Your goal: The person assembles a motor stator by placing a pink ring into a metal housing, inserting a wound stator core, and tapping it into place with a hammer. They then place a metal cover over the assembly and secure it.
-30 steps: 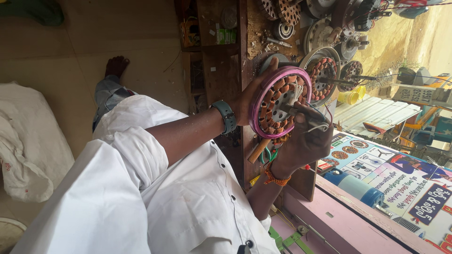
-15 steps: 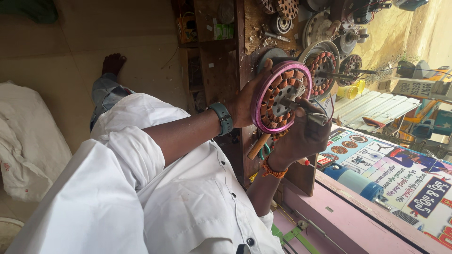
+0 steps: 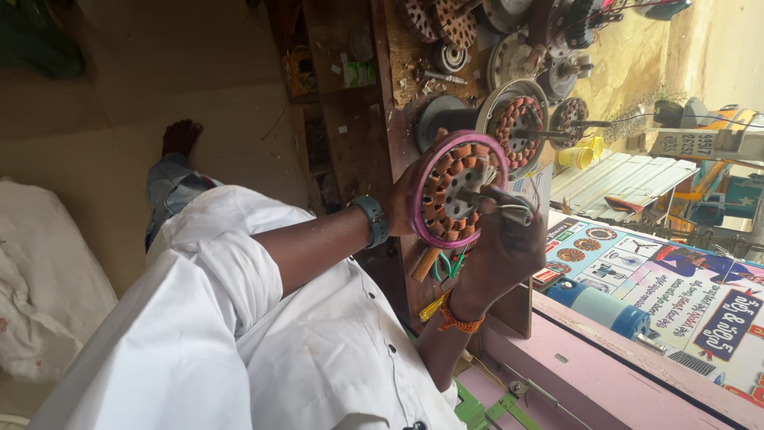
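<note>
My left hand (image 3: 404,199), with a dark watch (image 3: 374,221) on the wrist, grips the rim of a round fan stator (image 3: 458,191). The stator has a pink ring and several copper coils around a grey hub. My right hand (image 3: 500,255), with an orange thread band at the wrist, is closed on a thin metal tool (image 3: 489,199). The tool's tip rests at the stator's hub, and pale wire ends run by my fingers. My white sleeves fill the lower left.
A wooden workbench (image 3: 398,72) carries another wound stator in a metal housing (image 3: 517,123), further motor parts (image 3: 446,20), a wooden-handled tool (image 3: 424,264) and green-handled pliers (image 3: 455,263). A blue cylinder (image 3: 597,306) lies on a pink ledge (image 3: 573,374) by a printed poster. My bare foot (image 3: 181,137) rests on the floor.
My right hand has shifted slightly up toward the stator's hub with the tool. My left hand keeps the stator in much the same place.
</note>
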